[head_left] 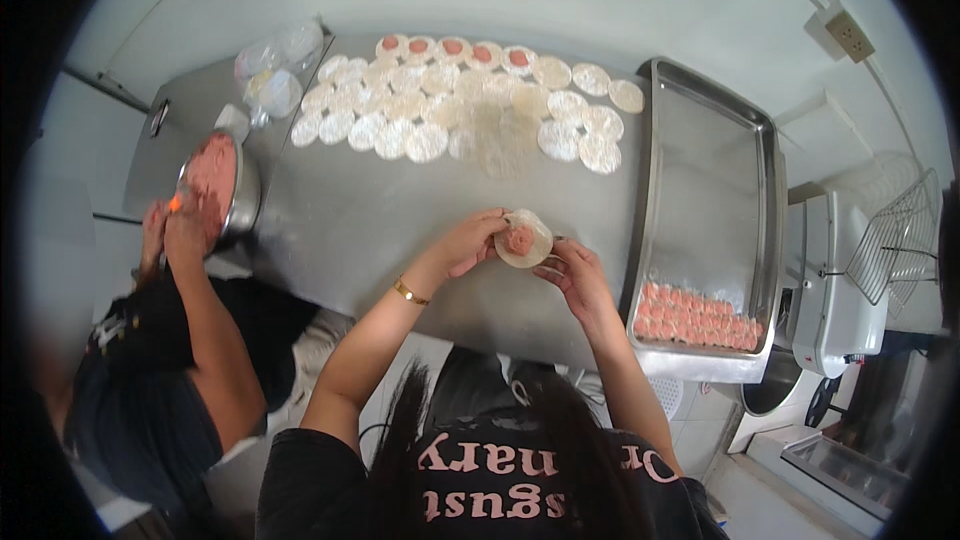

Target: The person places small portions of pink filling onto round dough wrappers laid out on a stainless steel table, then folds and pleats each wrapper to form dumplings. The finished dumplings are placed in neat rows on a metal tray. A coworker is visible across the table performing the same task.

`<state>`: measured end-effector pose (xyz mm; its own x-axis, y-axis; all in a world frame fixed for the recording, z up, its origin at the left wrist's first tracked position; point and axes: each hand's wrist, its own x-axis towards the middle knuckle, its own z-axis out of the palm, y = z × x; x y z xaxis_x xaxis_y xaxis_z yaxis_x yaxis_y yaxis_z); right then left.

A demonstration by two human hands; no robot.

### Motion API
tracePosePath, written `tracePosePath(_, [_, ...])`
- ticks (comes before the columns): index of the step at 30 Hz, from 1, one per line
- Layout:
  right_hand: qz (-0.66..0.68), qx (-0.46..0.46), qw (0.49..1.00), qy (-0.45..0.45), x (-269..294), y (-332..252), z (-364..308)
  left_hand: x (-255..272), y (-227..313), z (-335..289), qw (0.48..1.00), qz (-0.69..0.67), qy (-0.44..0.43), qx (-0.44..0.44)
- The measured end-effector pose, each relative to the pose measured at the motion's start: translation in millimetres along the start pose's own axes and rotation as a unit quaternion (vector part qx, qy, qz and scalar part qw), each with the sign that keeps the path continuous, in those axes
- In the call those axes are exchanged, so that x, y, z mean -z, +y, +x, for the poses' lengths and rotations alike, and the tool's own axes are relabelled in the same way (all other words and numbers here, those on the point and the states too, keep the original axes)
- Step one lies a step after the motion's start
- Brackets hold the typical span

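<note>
Over the near part of the steel table I hold a round dumpling wrapper (541, 237) with a lump of pink meat filling (519, 240) at its middle. My left hand (472, 243) grips the wrapper's left edge between thumb and fingers. At the lower right edge, my right hand (575, 272) pinches it with the fingertips. The wrapper is still flat and unfolded. Farther off lie rows of bare wrappers (397, 136), and several in the back row carry flattened meat (453, 47).
To the right, a deep metal tray (705, 180) holds rows of filled dumplings (695, 318) at its near end. On the left a co-worker's hands (180, 230) work at a steel bowl (247, 190) of pink meat. Plastic bags (275, 75) lie behind it. A white machine (835, 280) stands far right.
</note>
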<state>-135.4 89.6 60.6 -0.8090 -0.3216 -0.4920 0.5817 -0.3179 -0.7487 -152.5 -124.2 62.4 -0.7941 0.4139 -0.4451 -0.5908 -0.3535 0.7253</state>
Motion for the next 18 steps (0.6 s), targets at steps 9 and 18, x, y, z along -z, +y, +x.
tracePosePath(9, [-0.227,0.067,0.969,0.067,64,102,-43,-61,-127,-47,0.947,0.210,0.237,0.052])
tracePosePath(18, [-0.177,0.148,0.973,0.023,80,115,-54,-73,-169,-53,0.960,0.174,0.193,-0.105])
